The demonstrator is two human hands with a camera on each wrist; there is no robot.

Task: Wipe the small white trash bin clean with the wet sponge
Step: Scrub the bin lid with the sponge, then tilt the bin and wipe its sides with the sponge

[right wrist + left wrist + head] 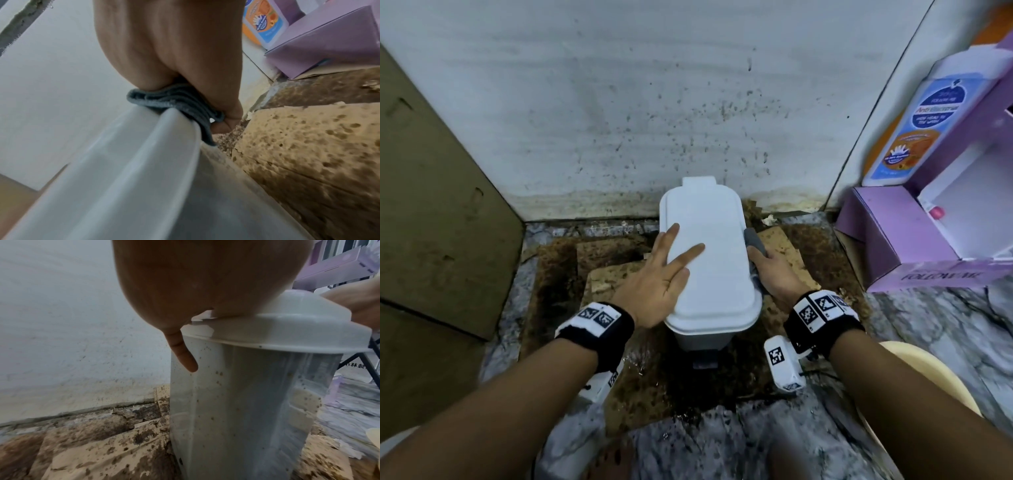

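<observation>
The small white trash bin (710,240) stands on the floor against the wall, lid closed. My left hand (671,270) lies flat on the lid's left side with straight fingers; its thumb (183,353) hangs down beside the bin wall (236,402), which carries brown specks. My right hand (774,270) grips a grey sponge (755,245) against the bin's right side. Seen from the right wrist, the sponge (185,105) is bunched in my fingers and pressed onto the lid's rim (144,154).
Wet, brown-stained cardboard (613,274) lies under and around the bin. A brown cardboard box (431,205) stands at the left, a purple box (893,240) and a soap bottle (907,126) at the right. A cream basin (928,377) sits near right. The wall (654,102) is spattered.
</observation>
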